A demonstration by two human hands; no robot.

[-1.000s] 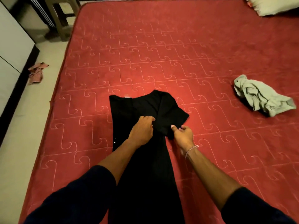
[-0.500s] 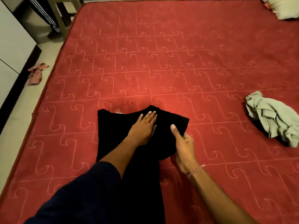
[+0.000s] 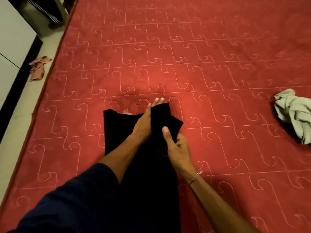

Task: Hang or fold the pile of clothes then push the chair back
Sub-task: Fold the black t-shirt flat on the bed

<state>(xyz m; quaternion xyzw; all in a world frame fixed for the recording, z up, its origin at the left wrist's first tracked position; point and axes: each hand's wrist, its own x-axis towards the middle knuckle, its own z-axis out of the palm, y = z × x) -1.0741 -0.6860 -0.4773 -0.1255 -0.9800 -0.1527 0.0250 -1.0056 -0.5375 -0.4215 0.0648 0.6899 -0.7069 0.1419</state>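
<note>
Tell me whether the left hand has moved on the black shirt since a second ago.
Yes. The left hand slid up the black shirt, fingertips now past its top edge.

Bedroom, red quilted mattress filling most of the view, warm dim light.

Mattress (image 3: pixel 202 64) is red with stitched pale hook-and-scroll lines in a grid, darker piping along its left edge. Left of it a strip of pale floor (image 3: pixel 21 118), light beige. A crumpled pinkish rag (image 3: pixel 37 68) lies on the floor near the mattress edge. Far left, a white cabinet (image 3: pixel 11 39) with a black base band, a thin seam between its panels. Top left corner is dark: a pale furniture leg (image 3: pixel 62 10) stands on the floor there, a dark striped fabric (image 3: pixel 48 14) just beside it. Lighting is yellowish, brightest mid-mattress.
</note>
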